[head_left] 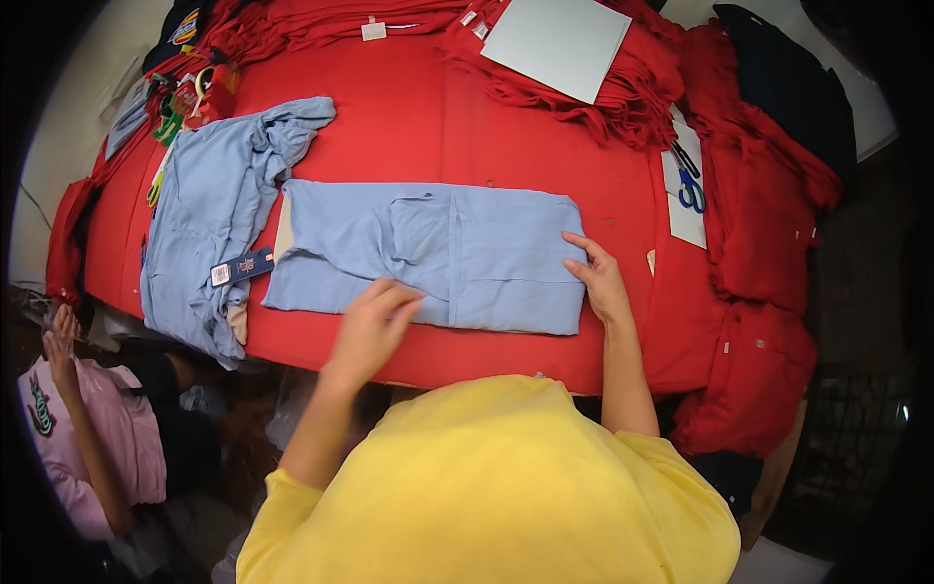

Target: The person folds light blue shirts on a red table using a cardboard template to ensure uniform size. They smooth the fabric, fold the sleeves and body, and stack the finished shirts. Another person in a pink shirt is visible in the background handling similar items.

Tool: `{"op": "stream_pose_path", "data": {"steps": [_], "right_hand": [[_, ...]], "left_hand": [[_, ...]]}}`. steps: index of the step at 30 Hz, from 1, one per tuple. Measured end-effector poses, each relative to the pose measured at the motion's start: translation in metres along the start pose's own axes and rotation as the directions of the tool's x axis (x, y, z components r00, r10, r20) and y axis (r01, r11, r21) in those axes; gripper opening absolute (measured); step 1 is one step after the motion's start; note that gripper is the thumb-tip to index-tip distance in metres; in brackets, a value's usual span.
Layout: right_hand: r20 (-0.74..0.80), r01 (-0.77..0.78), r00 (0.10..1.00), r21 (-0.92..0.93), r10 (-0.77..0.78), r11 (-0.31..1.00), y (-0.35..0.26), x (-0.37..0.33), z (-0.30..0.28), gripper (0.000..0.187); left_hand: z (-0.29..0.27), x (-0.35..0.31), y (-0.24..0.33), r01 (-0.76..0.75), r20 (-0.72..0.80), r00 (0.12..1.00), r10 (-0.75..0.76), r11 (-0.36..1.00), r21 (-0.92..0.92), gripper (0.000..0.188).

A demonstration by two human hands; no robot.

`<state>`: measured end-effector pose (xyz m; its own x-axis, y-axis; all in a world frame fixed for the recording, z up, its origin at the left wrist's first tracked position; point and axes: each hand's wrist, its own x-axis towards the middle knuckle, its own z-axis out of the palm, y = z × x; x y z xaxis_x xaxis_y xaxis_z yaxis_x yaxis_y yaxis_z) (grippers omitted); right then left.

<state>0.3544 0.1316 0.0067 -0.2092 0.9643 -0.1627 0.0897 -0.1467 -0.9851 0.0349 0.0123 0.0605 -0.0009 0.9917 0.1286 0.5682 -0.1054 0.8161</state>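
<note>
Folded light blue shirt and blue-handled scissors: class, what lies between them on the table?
Head view: only bare red cloth lies between the folded light blue shirt and the scissors.

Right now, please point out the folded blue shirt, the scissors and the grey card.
folded blue shirt [486, 258]: head view, on its flat middle panel.
scissors [691, 190]: head view, on the blue handles.
grey card [559, 41]: head view, on its centre.

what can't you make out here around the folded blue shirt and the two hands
Head view only:
- Underside of the folded blue shirt: hidden against the red table cover.
- Left hand fingertips: motion-blurred.
- Right hand palm: faces down.
- Hang tag print: too small.
- Scissors: partly buried in red garments.
</note>
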Motion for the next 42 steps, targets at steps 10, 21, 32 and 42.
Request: {"op": "stream_pose_path", "data": {"steps": [10, 21, 32, 42], "right_hand": [[-0.072, 0.056, 0.995, -0.078, -0.062, 0.995, 0.019, 0.000, -0.005, 0.040], [-0.097, 0.074, 0.992, -0.109, -0.085, 0.991, 0.014, 0.000, 0.007, 0.041], [-0.014, 0.048, 0.999, 0.020, -0.048, 0.999, 0.008, 0.000, -0.005, 0.050], [0.279, 0.122, 0.947, 0.155, -0.162, 0.980, -0.058, -0.026, 0.036, 0.075]], "left_hand": [[0.096, 0.058, -0.040, -0.392, -0.175, 0.885, 0.431, 0.893, 0.221, 0.011], [0.073, 0.055, -0.046, -0.182, -0.262, 0.958, 0.120, 0.956, -0.230, 0.008], [-0.025, -0.028, -0.001, 0.306, 0.472, 0.835, -0.283, 0.952, 0.029, 0.032], [0.112, 0.067, 0.046, 0.248, 0.264, 0.961, -0.086, 0.690, -0.680, 0.079]]}}
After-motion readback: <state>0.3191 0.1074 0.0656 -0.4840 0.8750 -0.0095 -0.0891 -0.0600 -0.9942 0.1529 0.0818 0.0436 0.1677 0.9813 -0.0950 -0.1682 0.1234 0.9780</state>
